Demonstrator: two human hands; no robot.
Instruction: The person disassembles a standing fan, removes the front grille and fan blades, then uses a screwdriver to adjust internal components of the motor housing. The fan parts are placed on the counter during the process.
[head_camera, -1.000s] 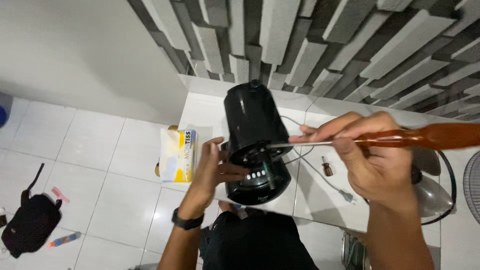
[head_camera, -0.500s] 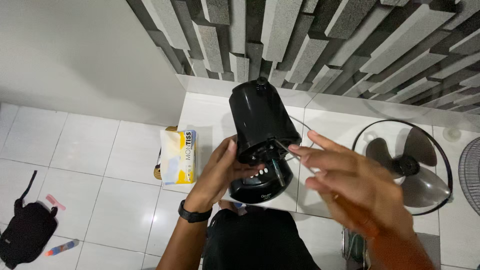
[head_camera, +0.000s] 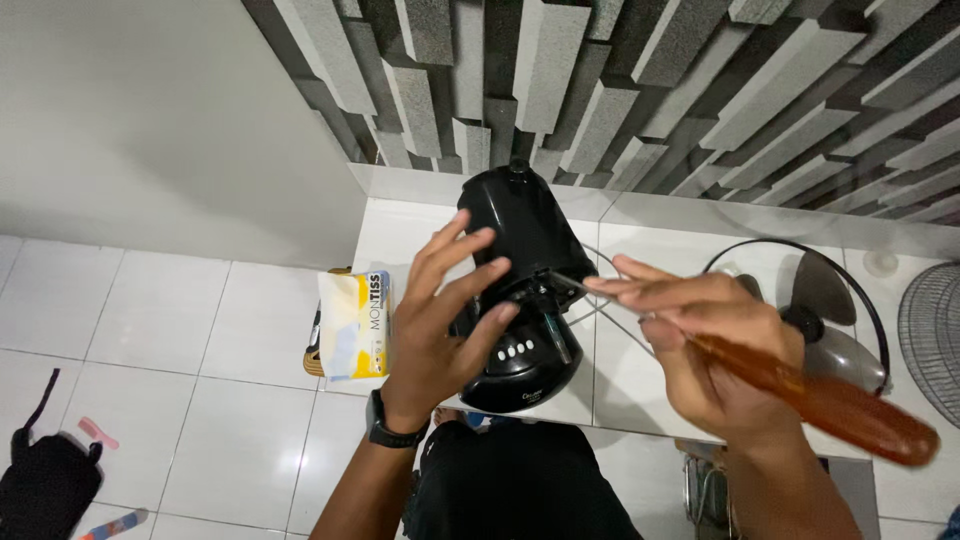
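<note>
**Two hands on a black fan housing**

White glossy tiles cover the floor (head_camera: 230, 350), and the low white surface (head_camera: 640, 390) where I work is tiled the same. Behind it rises a wall of grey textured blocks (head_camera: 620, 90) set at uneven depths, next to a plain white wall (head_camera: 150, 120).

My left hand (head_camera: 440, 320), with a dark band at the wrist, has its fingers (head_camera: 470, 250) spread wide against the side of the glossy black plastic fan motor housing (head_camera: 520, 290). The housing stands on the surface right in front of me, with a row of small white buttons at its base.

My right hand (head_camera: 710, 350) holds a long screwdriver with an amber-brown handle (head_camera: 820, 400). The lower fingers curl around the handle, while the forefinger and thumb lie stretched along the metal shaft, whose tip touches the housing.

On the floor to the left lies a soft yellow and white tissue pack (head_camera: 352, 325), just beside the surface. To the right, a metal fan blade inside a black wire guard ring (head_camera: 815, 300) lies on the surface. A black bag (head_camera: 45, 480) sits at the lower left.
</note>
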